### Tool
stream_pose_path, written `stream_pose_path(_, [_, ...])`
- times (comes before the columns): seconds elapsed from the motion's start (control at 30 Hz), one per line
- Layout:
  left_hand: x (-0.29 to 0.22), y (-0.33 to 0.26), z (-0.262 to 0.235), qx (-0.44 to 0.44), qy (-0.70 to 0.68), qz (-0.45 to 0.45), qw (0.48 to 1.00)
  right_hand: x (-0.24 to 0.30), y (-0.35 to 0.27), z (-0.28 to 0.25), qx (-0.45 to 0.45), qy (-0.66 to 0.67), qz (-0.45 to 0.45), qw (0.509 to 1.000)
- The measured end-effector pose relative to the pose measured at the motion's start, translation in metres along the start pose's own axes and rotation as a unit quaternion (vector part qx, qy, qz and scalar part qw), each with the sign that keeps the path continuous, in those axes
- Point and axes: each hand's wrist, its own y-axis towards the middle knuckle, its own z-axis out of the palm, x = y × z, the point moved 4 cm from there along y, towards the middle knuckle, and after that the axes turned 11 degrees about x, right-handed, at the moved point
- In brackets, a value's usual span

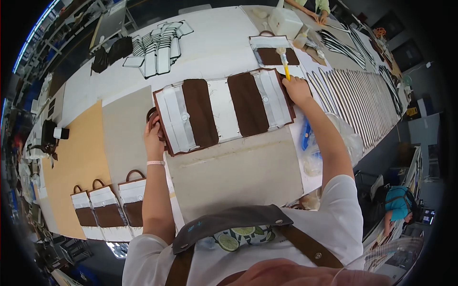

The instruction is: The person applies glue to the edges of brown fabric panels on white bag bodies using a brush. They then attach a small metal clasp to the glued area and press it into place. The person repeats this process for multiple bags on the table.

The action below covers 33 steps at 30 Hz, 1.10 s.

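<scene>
A large unfolded handbag body (223, 112) is stretched out in front of me, its inner side up. It has brown edges, two dark brown fabric strips and white and grey lining sections with round snaps. My left hand (153, 137) is closed on its left end, beside a brown handle (151, 113). In my right hand (296, 90), at the upper right corner, is a yellow-handled brush (286, 66) with pale bristles pointing away from me. The right fingers are partly hidden; whether they also grip the bag's edge, I cannot tell.
Several similar bag pieces (107, 205) lie at lower left, another (274, 50) beyond the brush. Stacked white panels (160, 47) sit at the far left. Long striped strips (362, 102), a white container (285, 21) and a clear plastic bag (341, 143) are right. A co-worker's hands (320, 18) work across the table.
</scene>
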Motion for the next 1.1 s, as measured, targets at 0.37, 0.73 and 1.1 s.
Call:
stream_pose_path(0.37, [0.014,0.003,-0.007,0.014,0.186,-0.013,0.982,-0.127,-0.034,-0.012,-0.112,0.101,0.232,0.961])
stream_pose_path(0.73, [-0.047,-0.100,-0.030,-0.029,-0.062,-0.001,0.998,-0.051,-0.188,-0.119,-0.188,0.228,0.107,0.949])
stream_pose_path(1.1, [0.072,-0.288,-0.118,-0.124,-0.079,-0.152,0.977,0.077,-0.289,-0.012,-0.034,0.274,0.103,0.956])
